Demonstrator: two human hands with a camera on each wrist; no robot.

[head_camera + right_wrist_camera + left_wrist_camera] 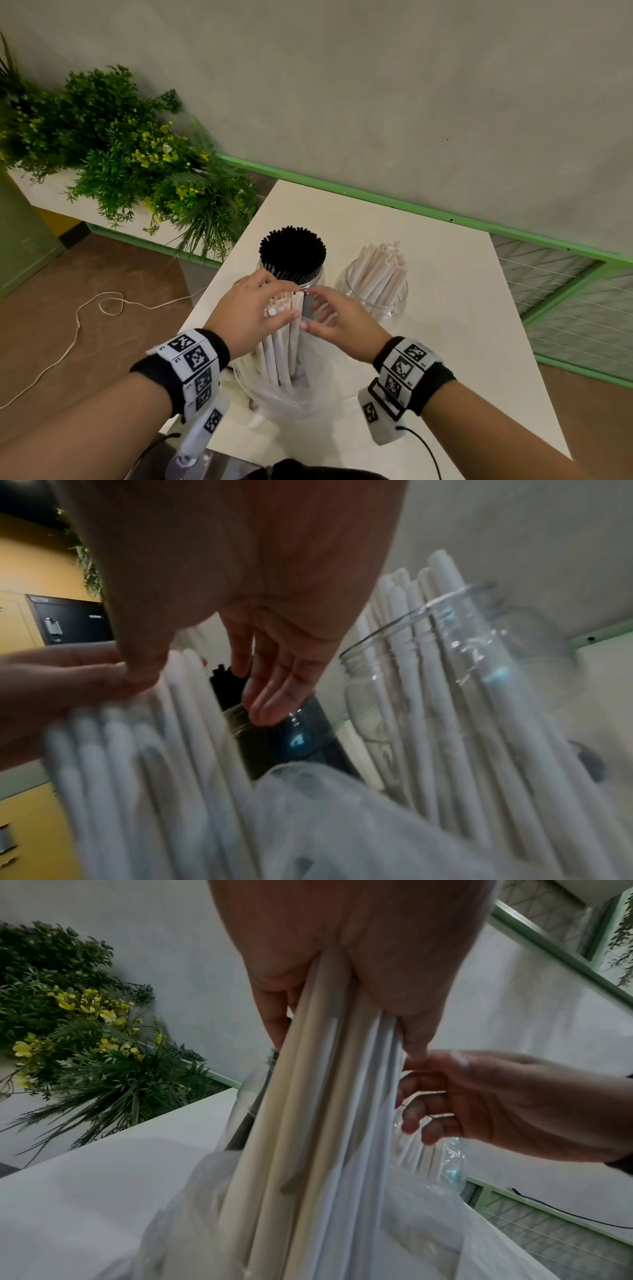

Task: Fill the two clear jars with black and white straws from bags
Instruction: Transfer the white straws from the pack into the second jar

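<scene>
A bundle of white straws [277, 349] stands upright in a clear plastic bag [284, 397] on the white table [445, 308]. My left hand [253, 308] grips the bundle near its top, fingers wrapped round it [325, 1096]. My right hand [329, 318] is at the bundle's right side with fingers nearly straight [267, 696] and its thumb against the straws. Behind them a clear jar [317, 275] is packed with black straws [291, 253]. To its right a second clear jar [376, 294] holds white straws [380, 267] that lean right.
Green plants with yellow flowers [120, 147] fill a white planter left of the table. A white cord [78, 315] lies on the brown floor. A green rail [411, 205] runs along the grey wall behind the table. The table's left edge is close to the black-straw jar.
</scene>
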